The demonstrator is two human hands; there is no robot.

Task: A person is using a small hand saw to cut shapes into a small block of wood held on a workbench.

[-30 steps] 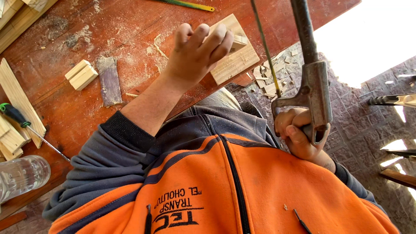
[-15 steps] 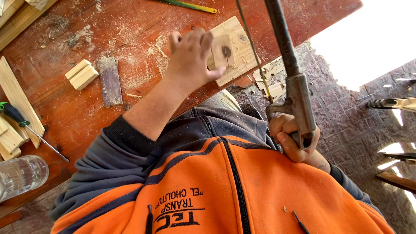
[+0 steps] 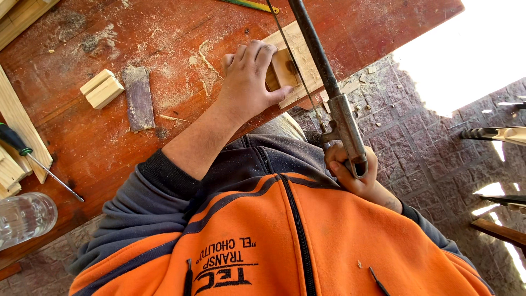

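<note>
Since the earlier frames the saw (image 3: 329, 93) has travelled toward the left of the view, its frame now leaning across the flat wooden board (image 3: 298, 68) instead of standing off beyond the bench edge, and the left hand (image 3: 249, 82) has shifted along the board to cover a small wooden block (image 3: 284, 68).

That left hand lies palm down on the red bench (image 3: 109, 148), its fingers (image 3: 257, 52) curled over the top of the block and the thumb stretched along the board's near edge, pressing both pieces down. The block sits on the board, which overhangs the bench edge beside the person's body. The thin saw blade (image 3: 293, 66) runs just beside the block on its right, touching or nearly touching the wood; which cannot be told from this view.

The right hand (image 3: 356, 175) is below the bench edge, over the paved floor (image 3: 438, 159), with its fingers wrapped tight around the saw's metal handle (image 3: 350, 137).

Sawdust is scattered across the bench. Well to the left of the hand lie a pale pair of wooden blocks (image 3: 101, 89) and, just beside them, a dark worn strip (image 3: 138, 98). A screwdriver (image 3: 33, 159) with a dark handle lies near the left edge next to stacked wood offcuts (image 3: 13, 164), and a clear plastic bottle (image 3: 24, 216) rests at the lower left corner.
</note>
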